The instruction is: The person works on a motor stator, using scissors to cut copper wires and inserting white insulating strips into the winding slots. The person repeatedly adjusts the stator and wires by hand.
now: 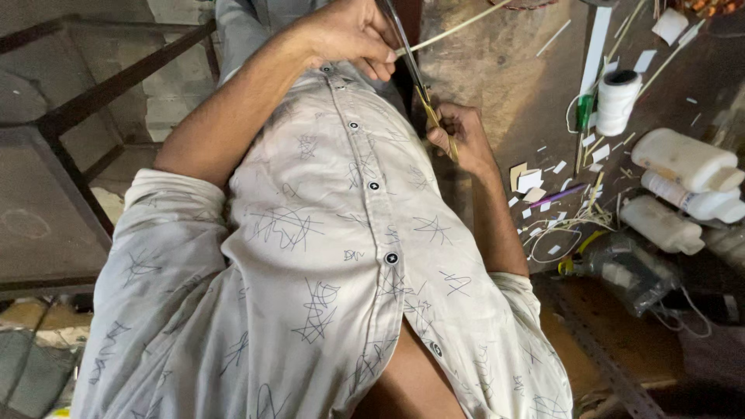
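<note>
Scissors with long grey metal blades and yellowish handles [419, 81] sit in the right hand [458, 132], whose fingers are curled shut through the handles; the blades run up from that hand toward the left hand [353, 35]. The left hand is closed in a pinch on a thin pale cane strip [458, 27], thumb pressing it against the fingers, and the strip runs away from that hand, up and to the right. The scissor blades cross the strip just beside the left hand's fingertips; whether the blades touch it cannot be told. Both hands hover over the lap, above a cream button-up shirt printed with dark scribble marks [334, 233].

Beyond the right hand, a brown worn counter [504, 85] is strewn with small white and tan paper offcuts [535, 182] and a purple pen-like stick [557, 194]. Farther to that hand's right stands a spool of white thread [617, 101], upright, with a dark core at its top and a green-handled tool [583, 112] just beside it. Farther still lie three white plastic bottles [683, 182] on their sides, close together, rounded and plain on the faces that show. Below them rests a crumpled clear plastic bag [628, 271] with a yellow piece at its edge.

Off to the left hand's far side is a dark metal frame [77, 109].
</note>
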